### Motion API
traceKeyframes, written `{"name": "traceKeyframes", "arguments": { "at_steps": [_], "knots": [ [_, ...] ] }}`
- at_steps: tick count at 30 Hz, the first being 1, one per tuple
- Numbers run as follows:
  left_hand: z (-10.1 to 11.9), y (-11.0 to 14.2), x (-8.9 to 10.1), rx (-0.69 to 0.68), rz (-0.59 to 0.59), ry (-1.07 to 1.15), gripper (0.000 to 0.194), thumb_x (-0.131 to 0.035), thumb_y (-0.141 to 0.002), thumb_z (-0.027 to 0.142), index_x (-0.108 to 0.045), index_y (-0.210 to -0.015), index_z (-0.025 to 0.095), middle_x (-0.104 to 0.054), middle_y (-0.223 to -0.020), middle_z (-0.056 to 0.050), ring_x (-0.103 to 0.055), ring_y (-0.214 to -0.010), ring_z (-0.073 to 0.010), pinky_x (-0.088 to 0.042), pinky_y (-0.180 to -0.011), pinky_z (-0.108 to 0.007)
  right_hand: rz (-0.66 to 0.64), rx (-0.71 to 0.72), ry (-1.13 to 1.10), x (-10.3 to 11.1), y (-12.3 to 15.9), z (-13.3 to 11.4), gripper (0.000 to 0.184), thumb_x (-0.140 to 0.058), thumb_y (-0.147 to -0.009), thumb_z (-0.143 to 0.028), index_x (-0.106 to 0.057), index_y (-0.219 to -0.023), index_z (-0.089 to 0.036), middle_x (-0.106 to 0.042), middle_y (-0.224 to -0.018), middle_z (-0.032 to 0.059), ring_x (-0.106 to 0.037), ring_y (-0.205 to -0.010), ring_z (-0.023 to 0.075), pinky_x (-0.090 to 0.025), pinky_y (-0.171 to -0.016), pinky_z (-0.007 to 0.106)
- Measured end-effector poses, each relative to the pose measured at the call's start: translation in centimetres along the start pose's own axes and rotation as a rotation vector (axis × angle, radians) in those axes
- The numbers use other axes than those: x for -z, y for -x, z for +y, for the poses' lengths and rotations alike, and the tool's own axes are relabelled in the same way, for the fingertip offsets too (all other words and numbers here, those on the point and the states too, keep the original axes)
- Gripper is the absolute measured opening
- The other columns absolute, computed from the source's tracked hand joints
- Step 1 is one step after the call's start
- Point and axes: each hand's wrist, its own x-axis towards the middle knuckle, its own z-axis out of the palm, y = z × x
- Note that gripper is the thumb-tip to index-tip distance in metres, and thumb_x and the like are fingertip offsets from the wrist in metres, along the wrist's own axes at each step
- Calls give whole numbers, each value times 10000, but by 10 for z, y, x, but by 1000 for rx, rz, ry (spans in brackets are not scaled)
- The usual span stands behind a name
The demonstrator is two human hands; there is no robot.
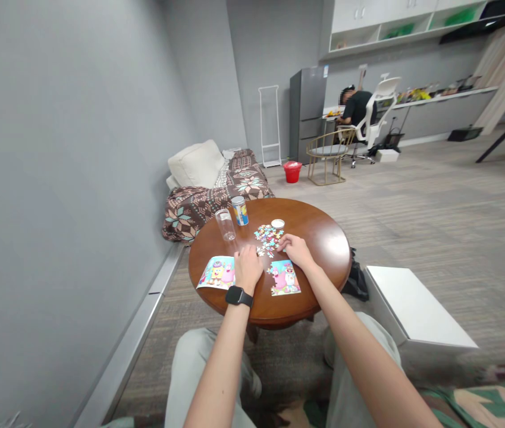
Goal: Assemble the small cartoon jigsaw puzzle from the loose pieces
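Observation:
A round brown wooden table point(328, 238) stands in front of me. My left hand point(247, 266), with a black watch on the wrist, rests on it between a colourful picture sheet point(217, 272) and a partly assembled jigsaw point(284, 277); its fingers curl down at the edge of the loose pieces. My right hand point(295, 248) lies at the near edge of the pile of loose puzzle pieces point(267, 235), fingers bent onto them. Whether either hand pinches a piece is too small to tell.
On the table's far side stand a clear plastic tube point(226, 224), a small blue tin point(240, 210) and a white lid point(278, 223). A white box point(413, 312) sits at my right, a patterned mattress with a pillow point(216, 190) behind. A person sits at a far desk.

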Motion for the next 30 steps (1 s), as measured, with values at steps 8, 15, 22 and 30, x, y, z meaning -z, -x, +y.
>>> {"name": "traceKeyframes", "arguments": {
  "at_steps": [8, 15, 22, 30],
  "knots": [
    [-1, -1, 3, 21, -17, 86, 212, -447, -907, 109, -648, -934, 173, -699, -1095, -107, -612, -1090, -251, -405, -950, -410, 66, -46, 53, 2, 0, -2, 286, -408, -658, -20, -614, -688, -218, -735, -661, -11, -717, -766, 167, -523, -794, 278],
    [0, -2, 3, 37, -36, 127, 253, -453, -901, 93, -672, -994, 175, -725, -1143, -97, -621, -1126, -238, -404, -955, -379, 125, -54, 80, 4, 2, -5, 247, -423, -715, -61, -608, -677, -220, -734, -672, -4, -695, -720, 162, -505, -748, 261],
    [1, -2, 3, 50, -53, 83, 287, -449, -909, 110, -703, -1025, 174, -717, -1181, -103, -611, -1136, -239, -403, -963, -373, 161, -71, 83, 5, 3, -6, 228, -426, -680, -83, -612, -678, -215, -731, -671, 0, -675, -693, 164, -484, -719, 260],
    [1, -1, 4, 70, -57, 73, 311, -446, -920, 118, -710, -1078, 164, -707, -1208, -108, -607, -1140, -244, -407, -966, -373, 205, -33, 29, 6, 1, -3, 217, -408, -669, -113, -598, -673, -216, -713, -648, -2, -656, -666, 165, -472, -725, 273]
  ]
}}
